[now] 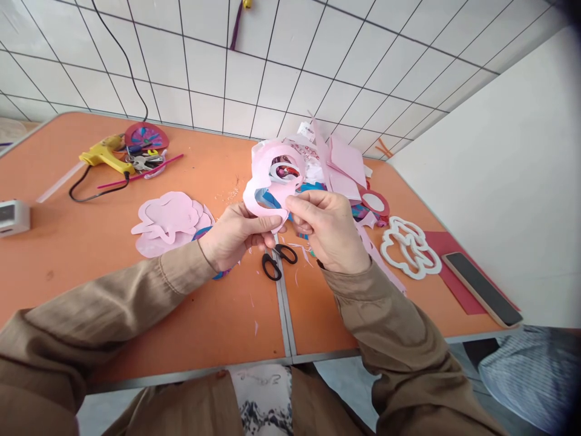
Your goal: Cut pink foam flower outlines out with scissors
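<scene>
A sheet of pink paper point(258, 169) with curved openings cut through it is raised above the middle of the table. My left hand point(236, 236) pinches its lower edge between thumb and fingers. On the right side, my right hand point(333, 227) is closed on the same paper, thumb against the fingertips. Just below the hands lie scissors point(275, 259) with black handles, their blades partly hidden. Left of my left hand is a pile of pink paper cut-outs point(167, 212) with wavy outlines. Thin pink scraps are scattered near the scissors.
A yellow glue gun point(106, 156) with a cord rests at the back left beside keys point(145, 162). Folded pink paper point(347, 163) and other materials are heaped behind my hands. White cloud-shaped outlines point(424, 269) and a phone point(482, 289) on red sheets lie right.
</scene>
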A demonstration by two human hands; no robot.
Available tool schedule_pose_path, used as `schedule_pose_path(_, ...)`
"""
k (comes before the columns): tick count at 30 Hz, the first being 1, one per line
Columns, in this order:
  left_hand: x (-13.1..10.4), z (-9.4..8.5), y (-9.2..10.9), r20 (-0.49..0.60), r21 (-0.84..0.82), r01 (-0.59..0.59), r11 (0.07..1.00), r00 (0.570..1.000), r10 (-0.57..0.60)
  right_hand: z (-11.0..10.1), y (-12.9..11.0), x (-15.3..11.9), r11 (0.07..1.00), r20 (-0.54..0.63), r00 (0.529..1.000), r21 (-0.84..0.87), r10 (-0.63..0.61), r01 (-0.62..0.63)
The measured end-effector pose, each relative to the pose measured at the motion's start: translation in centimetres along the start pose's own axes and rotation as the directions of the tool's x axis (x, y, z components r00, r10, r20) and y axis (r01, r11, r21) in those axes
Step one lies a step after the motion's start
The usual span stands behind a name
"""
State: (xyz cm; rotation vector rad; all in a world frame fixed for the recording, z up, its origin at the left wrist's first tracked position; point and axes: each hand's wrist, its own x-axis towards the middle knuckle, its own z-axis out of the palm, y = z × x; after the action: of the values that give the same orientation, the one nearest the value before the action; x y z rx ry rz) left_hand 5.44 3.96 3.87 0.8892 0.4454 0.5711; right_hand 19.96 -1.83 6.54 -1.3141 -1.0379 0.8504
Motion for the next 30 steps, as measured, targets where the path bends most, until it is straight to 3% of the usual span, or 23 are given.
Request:
schedule_pose_path(22, 0.22, -0.3, -0.24, 0.002, 0.0, -0.001, 1.0, 1.0, 0.001, 0.13, 0.28, -0.02, 0.999, 0.039, 0.998, -0.033, -0.039, 0.041)
schedule_pose_path(30, 0.3, -0.41, -0.41, -0.031, -0.002, -0.025, 1.0, 0.999, 0.025, -0.24, 0.5, -0.01, 0.978, 0.129, 0.982, -0.14, -0.14, 0.158)
